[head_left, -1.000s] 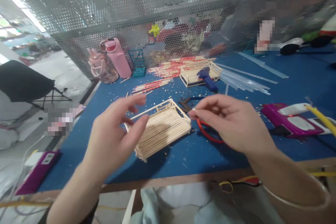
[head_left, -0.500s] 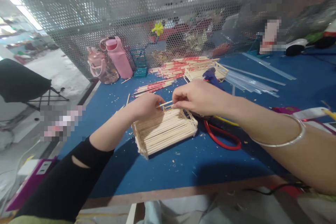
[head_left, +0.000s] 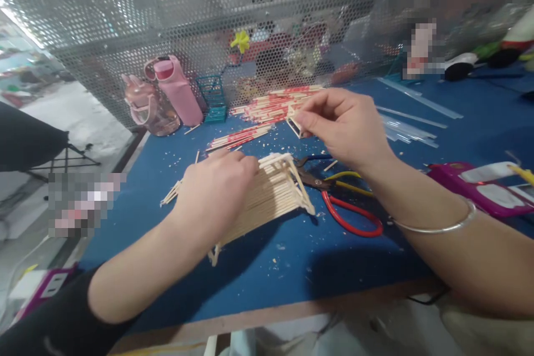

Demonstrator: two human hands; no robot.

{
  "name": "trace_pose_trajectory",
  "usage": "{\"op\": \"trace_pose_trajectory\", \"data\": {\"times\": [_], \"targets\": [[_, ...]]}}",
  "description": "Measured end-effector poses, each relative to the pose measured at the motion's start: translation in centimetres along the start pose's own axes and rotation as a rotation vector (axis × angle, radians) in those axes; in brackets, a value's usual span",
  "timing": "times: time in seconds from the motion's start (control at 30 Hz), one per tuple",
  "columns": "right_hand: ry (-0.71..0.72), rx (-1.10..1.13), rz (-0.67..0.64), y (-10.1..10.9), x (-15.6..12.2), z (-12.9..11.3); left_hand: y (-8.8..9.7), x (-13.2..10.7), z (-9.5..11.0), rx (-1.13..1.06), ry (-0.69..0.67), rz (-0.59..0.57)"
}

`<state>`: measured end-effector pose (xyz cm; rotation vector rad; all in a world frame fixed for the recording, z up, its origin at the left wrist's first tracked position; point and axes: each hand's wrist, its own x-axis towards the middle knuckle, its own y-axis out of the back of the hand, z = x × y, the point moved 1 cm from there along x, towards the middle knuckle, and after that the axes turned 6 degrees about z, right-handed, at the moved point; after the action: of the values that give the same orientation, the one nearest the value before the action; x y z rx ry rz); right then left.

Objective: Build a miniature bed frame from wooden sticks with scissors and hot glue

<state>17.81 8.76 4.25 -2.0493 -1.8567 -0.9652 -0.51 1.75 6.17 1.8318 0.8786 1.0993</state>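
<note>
A small tray built of pale wooden sticks is tilted over the blue table, its floor a row of sticks and its right end an open stick frame. My left hand is closed over its left and far part, the fingertips hidden behind it. Further back, my right hand is raised with thumb and fingers pinched together. Whatever lies in that pinch, if anything, cannot be made out. Just behind these fingers shows the end of a second stick frame, mostly covered by the hand.
Pliers with red and yellow handles lie right of the tray. Red-marked stick bundles, clear glue sticks and a pink bottle stand or lie towards the perforated metal screen. A purple device sits at right.
My right hand has moved up and back, away from the tray. The left has shifted onto the tray, which is now tilted. The stick between both hands is no longer seen there.
</note>
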Motion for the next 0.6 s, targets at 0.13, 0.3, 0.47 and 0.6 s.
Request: {"op": "trace_pose_trajectory", "data": {"times": [0.13, 0.3, 0.47, 0.6], "targets": [[-0.023, 0.038, -0.013, -0.2, 0.1, 0.1, -0.3, 1.7, -1.1, -0.051, 0.049, -0.097], [0.087, -0.049, -0.174, 0.1, 0.4, -0.6, -1.9, 4.4, -2.2, -0.295, 0.012, -0.392], [0.274, -0.186, -0.629, -0.9, 1.1, -0.8, -5.2, 4.8, -2.3, -0.403, -0.072, -0.381], [0.410, -0.335, -0.823, -2.9, 1.4, -0.8, -6.4, 4.7, -2.6, -0.512, -0.097, -0.440]]}}
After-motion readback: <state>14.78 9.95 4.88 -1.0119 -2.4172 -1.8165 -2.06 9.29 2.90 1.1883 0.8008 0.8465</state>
